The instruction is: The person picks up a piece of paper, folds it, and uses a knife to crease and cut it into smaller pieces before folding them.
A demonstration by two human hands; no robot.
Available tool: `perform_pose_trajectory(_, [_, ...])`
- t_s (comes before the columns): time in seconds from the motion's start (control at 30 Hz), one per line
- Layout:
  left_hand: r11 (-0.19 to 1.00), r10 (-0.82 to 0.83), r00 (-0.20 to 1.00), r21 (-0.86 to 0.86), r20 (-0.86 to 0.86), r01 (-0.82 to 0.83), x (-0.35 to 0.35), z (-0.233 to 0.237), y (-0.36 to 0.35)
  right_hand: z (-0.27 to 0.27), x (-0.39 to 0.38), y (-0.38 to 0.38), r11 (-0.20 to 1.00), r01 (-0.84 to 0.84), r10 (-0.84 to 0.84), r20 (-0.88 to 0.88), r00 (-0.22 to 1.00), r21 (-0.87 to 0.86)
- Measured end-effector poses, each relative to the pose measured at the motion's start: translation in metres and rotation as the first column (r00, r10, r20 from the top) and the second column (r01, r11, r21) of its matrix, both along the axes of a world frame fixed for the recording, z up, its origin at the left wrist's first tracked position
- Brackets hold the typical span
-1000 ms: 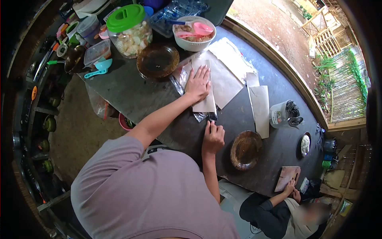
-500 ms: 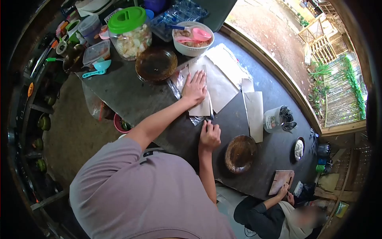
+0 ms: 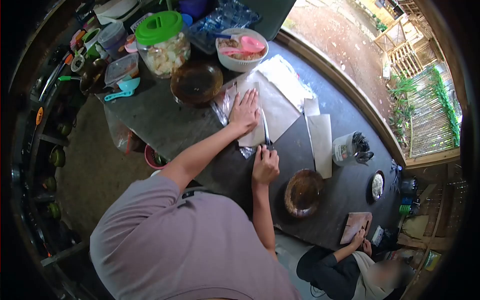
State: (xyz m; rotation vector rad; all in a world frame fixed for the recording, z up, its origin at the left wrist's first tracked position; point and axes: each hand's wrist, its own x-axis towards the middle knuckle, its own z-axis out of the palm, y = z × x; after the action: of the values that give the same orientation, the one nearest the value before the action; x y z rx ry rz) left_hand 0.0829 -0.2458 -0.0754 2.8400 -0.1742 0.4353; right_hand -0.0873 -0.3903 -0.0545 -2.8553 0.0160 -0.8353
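My left hand (image 3: 244,112) lies flat with its fingers stretched out, pressing on a folded sheet of brown paper (image 3: 250,139). Just to the right and nearer to me, my right hand (image 3: 266,164) is closed round the dark handle of a knife (image 3: 266,129). The blade points away from me and lies along the right edge of the folded paper. Under and beside the paper shows some shiny clear plastic (image 3: 246,151). A larger sheet of brown paper (image 3: 282,109) spreads out behind the blade.
Brown wooden plates (image 3: 196,82) (image 3: 304,194), paper strips (image 3: 320,145), a tub of forks (image 3: 345,150), a green-lidded jar (image 3: 167,55) and a bowl with pink spoons (image 3: 241,61) stand on the dark table (image 3: 160,117). Another person at the right works at a wooden board (image 3: 354,224).
My right hand has moved slightly away from me with the knife, and more of the blade now shows along the paper's edge. My left hand stays pressed on the paper.
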Motion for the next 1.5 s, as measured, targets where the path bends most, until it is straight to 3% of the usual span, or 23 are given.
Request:
perform_pose_trajectory(0.1, [1.000, 0.007, 1.000, 0.000, 0.019, -0.007, 0.000, -0.003, 0.002, 0.002, -0.002, 0.003, 0.999, -0.031, 0.030, 0.063, 0.998, 0.013])
perform_pose_trajectory(0.4, [0.999, -0.021, 0.999, -0.042, 0.030, 0.022, 0.002, -0.002, 0.003, 0.006, 0.005, 0.005, 1.000, -0.018, 0.018, 0.049, 0.999, 0.004])
perform_pose_trajectory(0.57, [1.000, -0.014, 1.000, -0.017, 0.017, 0.014, -0.002, 0.000, 0.001, 0.010, 0.024, -0.002, 0.996, -0.091, 0.090, 0.048, 0.995, 0.022])
perform_pose_trajectory(0.77, [1.000, -0.009, 0.999, -0.016, -0.045, 0.008, -0.009, -0.003, 0.002, 0.011, 0.009, -0.003, 0.999, 0.009, -0.011, 0.029, 1.000, 0.047])
perform_pose_trajectory(1.03, [0.999, -0.036, 0.999, -0.014, -0.004, 0.036, 0.004, 0.003, 0.002, 0.011, 0.027, -0.003, 0.991, -0.114, 0.111, 0.043, 0.993, 0.068])
perform_pose_trajectory(1.13, [0.998, -0.023, 0.993, -0.060, -0.113, 0.017, 0.011, 0.020, 0.008, 0.011, 0.039, -0.006, 0.990, -0.112, 0.111, 0.012, 0.994, 0.083])
perform_pose_trajectory(1.2, [0.995, -0.067, 0.912, -0.100, -0.406, 0.029, 0.021, 0.049, 0.013, 0.012, 0.046, -0.007, 0.990, -0.114, 0.115, -0.002, 0.993, 0.083])
perform_pose_trajectory(1.3, [0.997, -0.044, 0.867, -0.077, -0.496, 0.007, 0.040, 0.057, 0.019, 0.014, 0.049, -0.013, 0.986, -0.149, 0.151, -0.020, 0.988, 0.077])
perform_pose_trajectory(1.33, [0.997, -0.043, 0.869, -0.074, -0.493, 0.008, 0.040, 0.040, 0.019, 0.015, 0.053, -0.014, 0.986, -0.148, 0.150, -0.017, 0.989, 0.078])
perform_pose_trajectory(1.4, [1.000, 0.014, 0.999, -0.025, -0.037, -0.015, 0.027, 0.009, 0.015, 0.014, 0.061, -0.017, 0.976, -0.211, 0.212, 0.002, 0.977, 0.059])
perform_pose_trajectory(1.5, [0.999, 0.030, 0.999, -0.012, -0.040, -0.031, 0.030, -0.004, 0.014, 0.007, 0.074, -0.016, 0.971, -0.233, 0.232, 0.028, 0.972, 0.056])
